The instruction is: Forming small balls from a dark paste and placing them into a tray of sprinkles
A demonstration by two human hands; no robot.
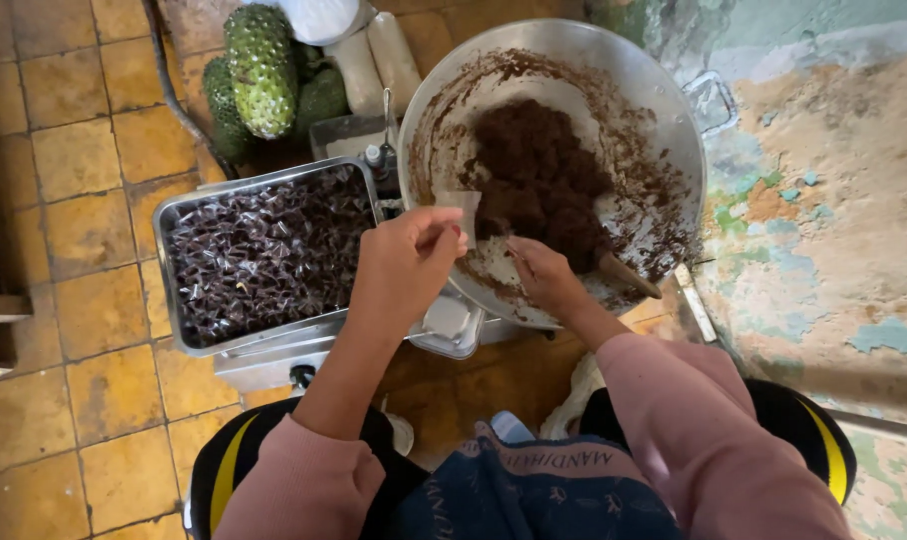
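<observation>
At the near rim of the big round metal bowl (674,120) your two hands meet, almost touching each other. Your left hand (406,262) is closed in a pinch: thumb and fingers hold a small clear plastic wrapper (462,208) upright, just over the left near edge of the bowl. Your right hand (542,275) lies a little lower and to the right, fingers curled and pointing into the bowl; I cannot tell if it has anything between them. The dark brown sticky paste (539,180) sits in a heap in the middle of the bowl, directly beyond both hands, and the right hand is the nearer one to it. A wooden spoon handle (629,275) comes out of the paste toward the right near rim, just beside your right wrist. To the left of the bowl, well apart from the paste, stands a rectangular steel tray (179,215) full of small wrapped dark pieces (264,250); your left forearm passes over its right near corner.
</observation>
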